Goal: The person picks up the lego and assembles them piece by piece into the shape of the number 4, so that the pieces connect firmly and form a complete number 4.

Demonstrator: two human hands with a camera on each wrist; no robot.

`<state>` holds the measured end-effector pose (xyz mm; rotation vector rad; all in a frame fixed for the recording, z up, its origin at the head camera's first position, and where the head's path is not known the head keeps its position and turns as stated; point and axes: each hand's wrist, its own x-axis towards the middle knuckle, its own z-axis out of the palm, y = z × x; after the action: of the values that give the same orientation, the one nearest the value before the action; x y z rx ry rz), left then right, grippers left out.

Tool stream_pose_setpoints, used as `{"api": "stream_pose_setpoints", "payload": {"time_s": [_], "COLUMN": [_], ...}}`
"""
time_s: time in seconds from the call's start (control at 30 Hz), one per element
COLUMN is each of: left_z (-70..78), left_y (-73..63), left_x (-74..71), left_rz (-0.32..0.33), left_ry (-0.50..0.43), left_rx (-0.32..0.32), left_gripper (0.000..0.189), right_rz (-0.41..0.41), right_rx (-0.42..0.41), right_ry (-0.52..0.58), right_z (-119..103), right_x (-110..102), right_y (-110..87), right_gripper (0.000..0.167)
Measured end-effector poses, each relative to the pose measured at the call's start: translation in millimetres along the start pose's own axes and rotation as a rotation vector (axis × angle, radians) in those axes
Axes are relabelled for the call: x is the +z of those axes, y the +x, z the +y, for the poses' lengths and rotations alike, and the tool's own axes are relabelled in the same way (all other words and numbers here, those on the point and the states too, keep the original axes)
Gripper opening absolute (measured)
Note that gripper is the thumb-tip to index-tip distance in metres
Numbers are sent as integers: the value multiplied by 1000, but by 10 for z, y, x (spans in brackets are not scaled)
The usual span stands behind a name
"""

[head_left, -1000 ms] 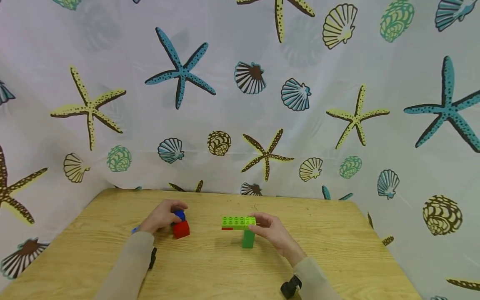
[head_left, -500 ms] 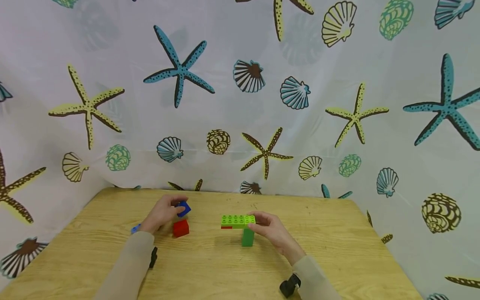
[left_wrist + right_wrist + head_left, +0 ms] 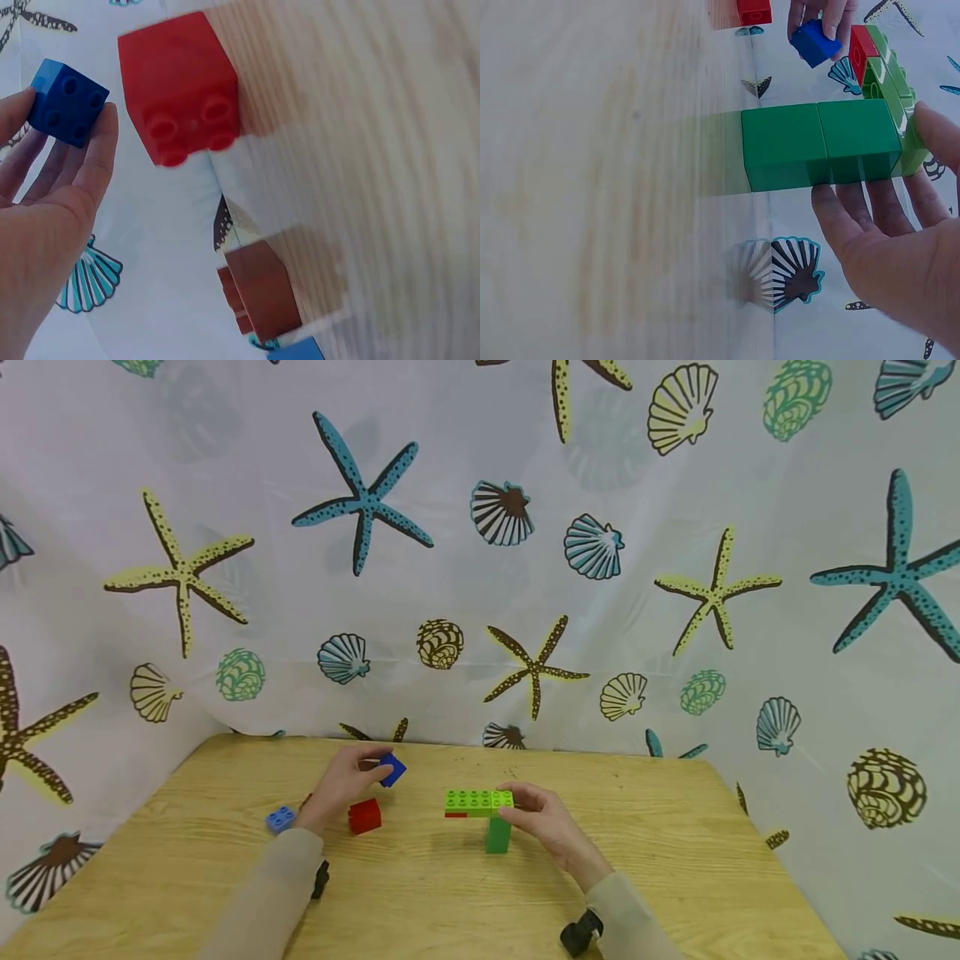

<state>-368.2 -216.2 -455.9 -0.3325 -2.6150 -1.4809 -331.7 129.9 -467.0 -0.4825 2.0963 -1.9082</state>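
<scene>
Between thumb and fingers my left hand (image 3: 347, 783) pinches a dark blue toy building brick (image 3: 392, 769), tilted and raised over the table's far left part. In the left wrist view the blue brick (image 3: 69, 101) shows its round studs. My right hand (image 3: 553, 828) holds the right end of a built piece: lime green bricks (image 3: 468, 802) lie level on top of two stacked darker green bricks (image 3: 821, 142). A red brick (image 3: 861, 52) sits under the lime bricks' left end, off the table. The green column (image 3: 497, 837) stands upright on the table.
A red brick (image 3: 364, 816) stands on the wooden table (image 3: 420, 893) just in front of my left hand. Left of my wrist lies a lighter blue brick (image 3: 281, 819), and a brown brick (image 3: 262, 289) stands beside it. A shell-patterned cloth (image 3: 450, 568) hangs behind the table.
My left hand has lifted the dark blue brick from behind the red brick and carried it rightward. The lighter blue brick has come more into sight. My right hand stays on the green piece.
</scene>
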Motion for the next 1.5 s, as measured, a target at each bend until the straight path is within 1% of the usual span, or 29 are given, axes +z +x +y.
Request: {"api": "stream_pose_setpoints", "payload": {"time_s": [0.23,0.43,0.57,0.67,0.73,0.83,0.93,1.13,1.23,1.4,1.5], "left_z": [128,185,218,260,291,344,395,494,540,600,628], "left_y": [-23,-39,-44,-52,-57,-63,-57,-51,-55,-60,-65], "left_x": [167,273,316,343,362,394,436,522,563,646,694], "left_rz": [6,7,-18,-43,-46,-40,-31,-4,-2,-3,1], "left_ry": [4,-51,-89,-108,-111,-130,-139,-153,-164,-196,-204], "left_rx": [-2,17,22,43,58,83,104,132,150,165,163], "left_gripper": [42,46,49,50,50,50,51,46,46,45,41], "right_rz": [2,8,7,6,5,2,1,-7,-6,5,6], "right_rx": [9,10,15,13,11,10,11,-2,-2,4,5], "right_ry": [20,19,27,34,35,34,32,29,27,18,4], "right_z": [14,24,30,26,24,26,31,32,28,19,13], "right_x": [25,36,31,28,27,25,22,16,16,17,15], "right_y": [-6,-11,-12,-14,-11,-3,2,7,9,13,13], "right_gripper": [54,54,54,53,53,55,54,54,52,50,50]}}
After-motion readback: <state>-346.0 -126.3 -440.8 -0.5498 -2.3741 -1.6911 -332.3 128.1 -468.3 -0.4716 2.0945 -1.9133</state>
